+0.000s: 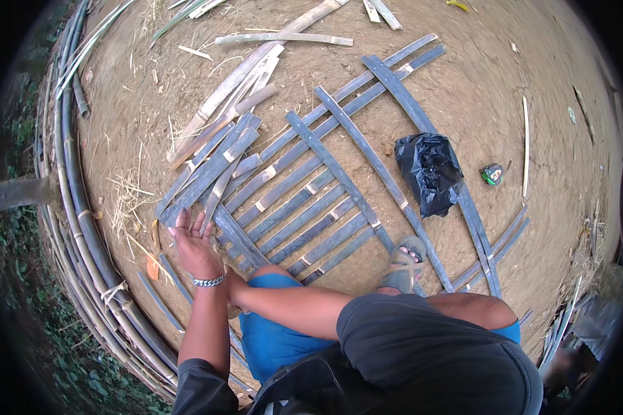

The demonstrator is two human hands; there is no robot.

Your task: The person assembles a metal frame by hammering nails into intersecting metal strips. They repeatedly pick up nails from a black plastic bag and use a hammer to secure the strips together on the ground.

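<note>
My left hand (195,247), with a metal bracelet at the wrist, hovers open with fingers spread over the near ends of loose grey bamboo slats (208,169). These slats lie fanned at the left edge of a woven bamboo lattice (325,200) flat on the dirt. My right forearm (291,308) reaches leftward across my blue-clad knee (273,339). Its hand is hidden behind my left wrist. My sandalled foot (403,263) rests on the lattice's near edge.
A black plastic bag (429,169) lies on the lattice's right slats, with a small green tape measure (492,174) beside it on the dirt. Long bamboo poles (83,228) curve along the left. Pale split strips (256,69) lie further off. An orange scrap (152,268) sits near my hand.
</note>
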